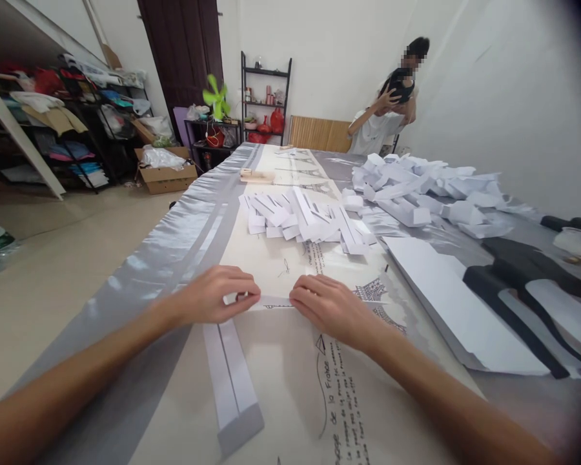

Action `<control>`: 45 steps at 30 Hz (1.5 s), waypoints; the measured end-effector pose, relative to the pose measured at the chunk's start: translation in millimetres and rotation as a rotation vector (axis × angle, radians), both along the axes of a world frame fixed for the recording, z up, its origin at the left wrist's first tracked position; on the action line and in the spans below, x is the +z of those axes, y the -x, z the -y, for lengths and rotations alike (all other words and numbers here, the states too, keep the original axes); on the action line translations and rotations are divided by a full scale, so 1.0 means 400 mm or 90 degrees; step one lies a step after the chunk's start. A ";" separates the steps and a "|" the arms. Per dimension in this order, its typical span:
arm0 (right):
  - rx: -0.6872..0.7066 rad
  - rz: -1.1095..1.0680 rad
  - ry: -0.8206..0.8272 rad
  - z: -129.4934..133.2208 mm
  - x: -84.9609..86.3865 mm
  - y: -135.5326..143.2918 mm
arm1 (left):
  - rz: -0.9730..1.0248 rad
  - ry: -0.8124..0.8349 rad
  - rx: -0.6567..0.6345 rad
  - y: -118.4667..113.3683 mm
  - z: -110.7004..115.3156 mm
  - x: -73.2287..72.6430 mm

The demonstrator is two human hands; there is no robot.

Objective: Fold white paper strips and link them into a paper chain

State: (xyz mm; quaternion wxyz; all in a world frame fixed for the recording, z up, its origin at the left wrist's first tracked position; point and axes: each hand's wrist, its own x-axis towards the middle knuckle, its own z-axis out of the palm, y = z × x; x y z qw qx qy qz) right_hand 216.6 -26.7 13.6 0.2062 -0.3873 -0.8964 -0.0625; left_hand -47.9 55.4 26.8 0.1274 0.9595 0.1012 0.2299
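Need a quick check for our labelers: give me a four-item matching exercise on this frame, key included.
1. Thin paper strip
2. Folded strip
3. Cardboard box
4. Fan blades

A. On the floor
B. Green
C. Between the fingertips of the left hand and right hand
D. Just below the left hand in the picture

Pairs: 1-C, 2-D, 3-A, 4-B

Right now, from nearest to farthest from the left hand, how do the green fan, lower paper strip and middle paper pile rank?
1. Lower paper strip: just below left hand
2. Middle paper pile: ahead, right
3. Green fan: far background
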 end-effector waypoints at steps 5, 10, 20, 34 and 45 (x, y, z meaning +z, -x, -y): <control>0.032 0.014 -0.095 0.019 -0.022 0.035 | 0.035 -0.221 -0.008 -0.041 0.043 -0.042; 0.052 -0.014 -0.109 0.012 -0.021 0.027 | 0.073 -0.233 0.004 -0.055 0.054 -0.050; 0.066 0.025 -0.119 0.007 -0.016 0.025 | 0.045 -0.269 0.012 -0.057 0.060 -0.050; 0.045 0.013 -0.126 0.000 -0.003 0.006 | 0.066 -0.207 -0.023 -0.024 0.016 -0.044; 0.004 -0.009 -0.076 -0.035 -0.001 -0.085 | 0.071 -0.224 0.013 0.022 -0.046 -0.044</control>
